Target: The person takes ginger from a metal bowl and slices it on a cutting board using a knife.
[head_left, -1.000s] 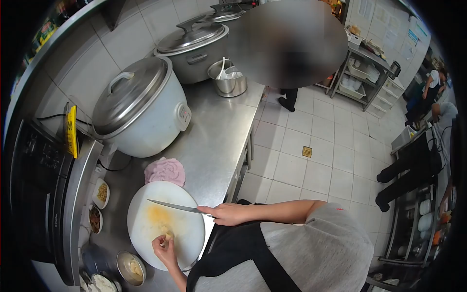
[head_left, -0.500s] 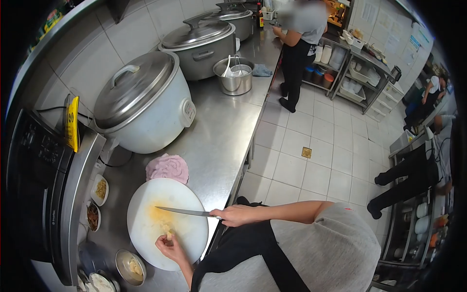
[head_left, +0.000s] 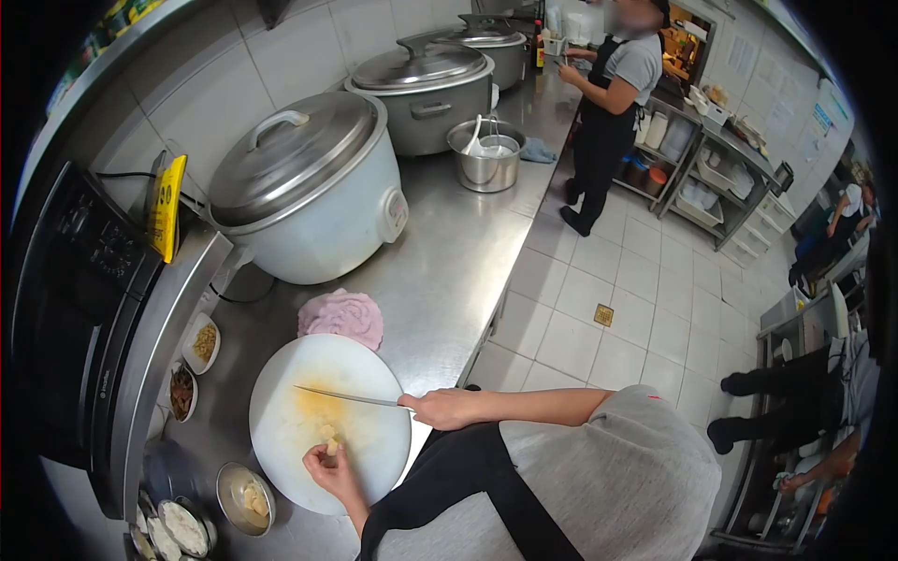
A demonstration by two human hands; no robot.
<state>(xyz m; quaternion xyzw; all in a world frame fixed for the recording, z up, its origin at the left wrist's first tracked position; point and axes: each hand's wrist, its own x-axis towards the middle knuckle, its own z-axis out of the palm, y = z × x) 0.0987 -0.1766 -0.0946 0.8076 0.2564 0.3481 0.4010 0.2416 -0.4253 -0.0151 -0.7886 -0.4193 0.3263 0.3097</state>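
Note:
My right hand [head_left: 438, 409] is closed round the handle of a kitchen knife [head_left: 348, 396], whose blade lies across the round white cutting board [head_left: 277, 425]. The fingers of my left hand [head_left: 331, 472] pinch a pale yellow food piece [head_left: 332, 448] over the near half of the board. Small pale bits [head_left: 327, 431] touch or lie just beyond that piece, apart from the blade. A yellow stain marks the middle of the board. Left of the board, a metal bowl [head_left: 223, 498] holds similar pale yellow pieces.
A pink cloth [head_left: 340, 318] lies against the board's far edge. Beyond stand a large rice cooker [head_left: 309, 224] and a steel pot [head_left: 488, 173]. Small dishes [head_left: 202, 344] line the left side beside a black appliance [head_left: 70, 346]. A co-worker [head_left: 613, 112] stands by the far counter.
The view has shifted, so the counter and cookers appear farther right. My hands keep their grips, and the knife blade now looks narrower. The co-worker at the back has turned slightly.

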